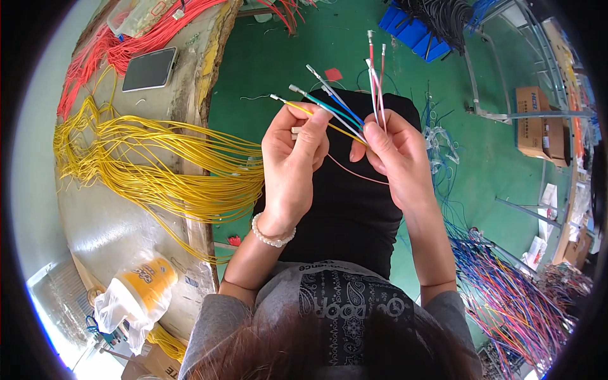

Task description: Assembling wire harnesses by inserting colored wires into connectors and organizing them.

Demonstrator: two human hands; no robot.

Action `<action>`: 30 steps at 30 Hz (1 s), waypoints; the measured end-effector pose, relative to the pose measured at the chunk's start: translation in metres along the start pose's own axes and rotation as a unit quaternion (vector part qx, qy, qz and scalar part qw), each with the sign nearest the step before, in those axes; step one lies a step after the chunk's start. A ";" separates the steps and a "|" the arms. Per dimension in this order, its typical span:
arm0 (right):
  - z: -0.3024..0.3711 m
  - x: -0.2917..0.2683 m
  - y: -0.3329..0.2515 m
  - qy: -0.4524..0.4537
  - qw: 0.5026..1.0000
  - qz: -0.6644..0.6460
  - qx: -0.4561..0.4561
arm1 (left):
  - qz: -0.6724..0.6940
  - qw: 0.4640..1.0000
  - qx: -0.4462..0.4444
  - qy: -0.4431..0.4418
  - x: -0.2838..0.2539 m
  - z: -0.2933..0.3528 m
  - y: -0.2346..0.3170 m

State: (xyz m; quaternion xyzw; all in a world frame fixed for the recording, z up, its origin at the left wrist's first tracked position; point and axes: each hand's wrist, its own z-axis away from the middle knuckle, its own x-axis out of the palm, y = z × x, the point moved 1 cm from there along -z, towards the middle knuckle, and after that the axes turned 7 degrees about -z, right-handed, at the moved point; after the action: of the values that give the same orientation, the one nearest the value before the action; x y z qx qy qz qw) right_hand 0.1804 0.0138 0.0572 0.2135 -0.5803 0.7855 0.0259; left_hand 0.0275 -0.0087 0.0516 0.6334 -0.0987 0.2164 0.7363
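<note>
In front of my lap, both hands hold a small group of wires with metal crimp terminals on their ends. My left hand (294, 155) is closed, thumb and forefinger pinching near the ends of a yellow wire (297, 107) and a white one. A small white piece (295, 130), perhaps a connector housing, shows between its fingers. A green wire (313, 99) and a blue wire (350, 110) run from there across to my right hand (402, 155). That hand is closed round the bundle, with red and white wires (375, 82) standing up from it.
Yellow wires (158, 164) spread over the worktable (101, 221) at left, beside a phone (149, 69), red wires (82, 73) and a bagged yellow cup (149, 285). Coloured wires (506, 291) hang at right. A blue bin (411, 31) and a cardboard box (538, 126) stand farther off.
</note>
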 end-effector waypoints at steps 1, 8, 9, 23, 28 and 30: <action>-0.001 0.000 0.001 -0.001 1.000 -0.014 -0.001 | 0.010 1.000 -0.003 0.004 0.000 0.000 0.000; -0.002 0.002 0.002 0.003 1.000 -0.012 0.004 | -0.039 0.999 0.031 0.001 -0.002 -0.003 0.003; -0.003 0.003 0.003 0.004 1.000 -0.013 0.006 | -0.019 0.999 0.019 -0.017 -0.002 -0.004 0.004; -0.006 0.005 0.007 -0.008 1.000 -0.006 -0.015 | -0.002 1.000 0.026 -0.006 -0.007 -0.009 0.002; -0.001 0.005 0.000 -0.021 1.000 -0.006 0.005 | 0.022 0.998 0.035 0.041 -0.008 -0.011 0.001; 0.001 0.003 -0.003 -0.034 0.999 -0.017 0.031 | 0.042 0.999 0.010 0.024 -0.007 -0.011 0.001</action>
State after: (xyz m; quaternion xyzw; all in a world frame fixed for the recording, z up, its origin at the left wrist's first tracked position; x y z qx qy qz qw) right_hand 0.1787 0.0130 0.0612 0.2503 -0.5526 0.7949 0.0127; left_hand 0.0194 0.0007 0.0475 0.6307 -0.1049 0.2633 0.7224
